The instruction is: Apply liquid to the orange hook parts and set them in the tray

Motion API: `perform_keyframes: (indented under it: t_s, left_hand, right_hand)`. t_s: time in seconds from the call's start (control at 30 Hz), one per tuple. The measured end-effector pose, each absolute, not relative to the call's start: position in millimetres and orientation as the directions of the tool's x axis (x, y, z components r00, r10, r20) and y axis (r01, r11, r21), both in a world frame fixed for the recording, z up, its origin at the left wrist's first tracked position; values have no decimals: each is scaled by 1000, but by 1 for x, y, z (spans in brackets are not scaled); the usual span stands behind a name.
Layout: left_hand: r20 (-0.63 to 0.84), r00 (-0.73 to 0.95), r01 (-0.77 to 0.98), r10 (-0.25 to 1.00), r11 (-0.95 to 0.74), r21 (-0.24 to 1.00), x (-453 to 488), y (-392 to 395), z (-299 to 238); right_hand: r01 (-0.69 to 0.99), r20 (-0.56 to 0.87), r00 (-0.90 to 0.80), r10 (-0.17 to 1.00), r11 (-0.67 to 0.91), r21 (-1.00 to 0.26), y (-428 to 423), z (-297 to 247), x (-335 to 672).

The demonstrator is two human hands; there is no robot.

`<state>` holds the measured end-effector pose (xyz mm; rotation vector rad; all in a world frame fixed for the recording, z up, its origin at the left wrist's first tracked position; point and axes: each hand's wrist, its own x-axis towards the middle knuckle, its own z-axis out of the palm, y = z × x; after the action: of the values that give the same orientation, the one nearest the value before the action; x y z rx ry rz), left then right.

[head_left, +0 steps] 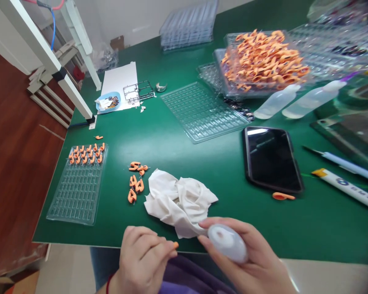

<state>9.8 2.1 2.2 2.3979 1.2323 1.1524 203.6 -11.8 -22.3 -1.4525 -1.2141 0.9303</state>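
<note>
Taking the crumpled white cloth (184, 196) as the dial's centre and 12 o'clock as the counter's (125, 139) far side, the left hand (145, 255) is at about 7, fingers curled in a pinch around a small orange piece (176, 245), of which only a tip shows. At about 4 o'clock the right hand (257, 255) is wrapped around a translucent squeeze bottle (228, 243), one end turned toward the camera. Piece and bottle are apart, both at the near edge.

The step in hand looks like applying something from the bottle to the piece; the next move would call for a steady pinch, the nozzle brought close and a light squeeze.

At 9 o'clock a transparent compartment tray (72, 196) holds orange pieces in its far rows only, while loose orange pieces (136, 183) lie between it and the cloth. At 1 o'clock another tray (230, 83) carries a tall heap of orange pieces (266, 59). The blue dish (118, 98) at 11 holds small mixed bits and a white scrap. Two more bottles (277, 102) lean near 2; their contents are hard to tell.
</note>
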Motion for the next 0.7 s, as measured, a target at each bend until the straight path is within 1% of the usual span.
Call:
perform_keyframes:
  t_s: [0.07,0.17,0.3,0.47,0.57,0.7]
  left_hand:
    - [541,347,625,766,-619,475,12,5,-1]
    - [531,357,647,769,-613,454,15,6,-7]
    - [538,359,657,763,-616,435,19,8,-11]
    - [570,379,629,729,-655,420,24,12,-10]
    - [584,384,621,715,-668,410,22,11,-11]
    - [598,366,630,713,-663,405,18,9,-13]
  right_hand:
    - [293,102,145,984,56,-954,0,-28,207]
    - [283,85,155,984,38,-958,7,-32,204]
    - [176,-5,188,982,-38,-984,4,-26,193]
    - [22,-123,121,985,-127,-992,4,-24,182]
    - [-24,-184,113,976,-182,-983,8,-28,182]
    - [-62,-243,176,954,-236,-970,12,-30,186]
